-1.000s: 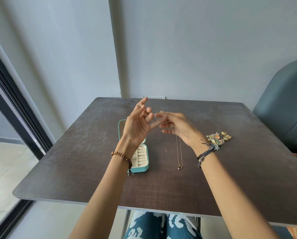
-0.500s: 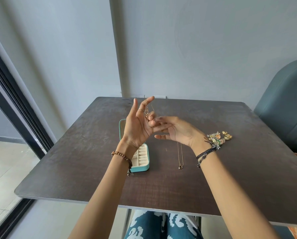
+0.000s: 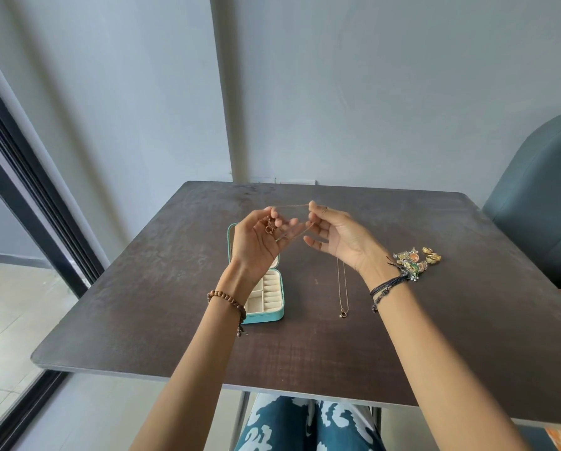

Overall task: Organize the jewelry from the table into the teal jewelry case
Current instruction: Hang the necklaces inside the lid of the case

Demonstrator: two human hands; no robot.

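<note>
A thin gold chain necklace stretches in the air between my hands above the dark table. My left hand holds one end, with the clasp and a loop of chain lying in its palm. My right hand pinches the chain between thumb and forefinger. The open teal jewelry case, with cream compartments, lies under my left wrist. A second gold necklace lies straight on the table between my arms.
A heap of colourful charms and gold earrings lies on the table to the right of my right wrist. A grey-blue chair stands at the table's right side. A wall rises behind the table.
My hands have drawn apart, pulling the chain taut between them. My left hand has tipped down from upright, and my right hand has turned palm-up and risen.
</note>
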